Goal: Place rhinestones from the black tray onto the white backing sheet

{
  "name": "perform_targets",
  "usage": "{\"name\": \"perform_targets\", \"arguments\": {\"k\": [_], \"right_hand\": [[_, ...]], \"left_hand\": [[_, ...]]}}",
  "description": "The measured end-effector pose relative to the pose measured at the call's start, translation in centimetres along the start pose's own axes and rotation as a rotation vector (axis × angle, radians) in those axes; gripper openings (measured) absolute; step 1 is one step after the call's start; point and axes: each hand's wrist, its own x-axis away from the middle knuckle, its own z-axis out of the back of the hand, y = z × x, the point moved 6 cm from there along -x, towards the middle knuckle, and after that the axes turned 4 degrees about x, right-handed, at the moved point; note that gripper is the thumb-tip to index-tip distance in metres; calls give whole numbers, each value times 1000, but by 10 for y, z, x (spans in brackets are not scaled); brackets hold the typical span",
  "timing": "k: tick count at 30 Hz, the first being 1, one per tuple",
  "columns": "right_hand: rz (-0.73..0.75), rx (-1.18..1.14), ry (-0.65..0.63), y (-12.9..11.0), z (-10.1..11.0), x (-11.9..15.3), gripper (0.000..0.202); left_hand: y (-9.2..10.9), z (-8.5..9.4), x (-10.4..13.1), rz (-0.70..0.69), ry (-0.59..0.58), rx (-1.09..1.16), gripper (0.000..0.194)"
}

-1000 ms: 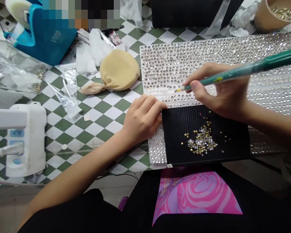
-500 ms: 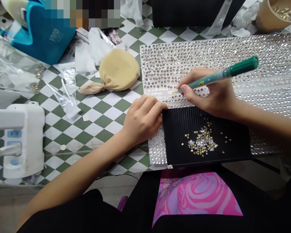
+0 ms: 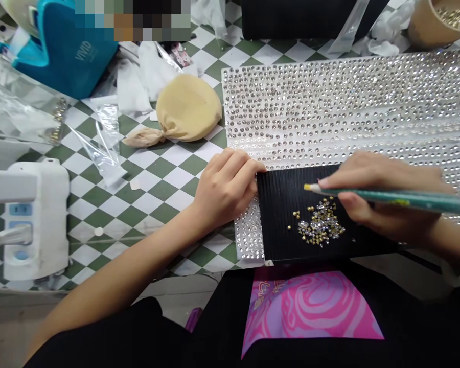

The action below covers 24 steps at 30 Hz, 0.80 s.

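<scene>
My right hand (image 3: pixel 383 189) grips a green pen (image 3: pixel 406 198) whose pale tip ends in yellow. The tip hovers over a black ribbed tray (image 3: pixel 279 220). Loose gold and silver rhinestones (image 3: pixel 322 225) lie heaped on that tray, just below the tip. At the tray's upper left corner, my left hand (image 3: pixel 230 186) is closed with its fingers curled on the edge; the thumb is mostly hidden. Beneath both hands spreads a white sheet (image 3: pixel 291 110) set with rows of clear rhinestones. The tray rests on its lower part.
A tan cloth-wrapped disc (image 3: pixel 189 107) lies left of the sheet. Farther left are a blue tape dispenser (image 3: pixel 76 56), plastic bags (image 3: pixel 23 107) and a white power strip (image 3: pixel 57 220). A bowl of rhinestones (image 3: pixel 425 25) stands at the back right, beside a black box (image 3: pixel 287 20).
My right hand has moved the pen from the rhinestone sheet down and right to above the black tray. The pen now lies flatter. My left hand has stayed at the tray's corner.
</scene>
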Motion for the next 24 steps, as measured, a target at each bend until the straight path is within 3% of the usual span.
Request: {"name": "perform_targets", "arguments": {"k": [4,9,14,19,23,24], "right_hand": [[54,-34,-64,-9,-5,24,20],[79,-12,-39,-8,-10,33,17],[82,-34,-16,-10,-10,31,19],[-30,-17,56,-2,3,28,17],[8,26,184,14,13,4,11],[25,9,160,19,10,-6,9]], "left_hand": [[0,0,0,-8,11,3,13],[0,0,0,-7,8,5,14],[0,1,0,-9,12,4,14],[0,0,0,-6,10,-11,14],[0,-1,1,-2,2,-10,13],[0,-1,1,-1,4,-10,13]]}}
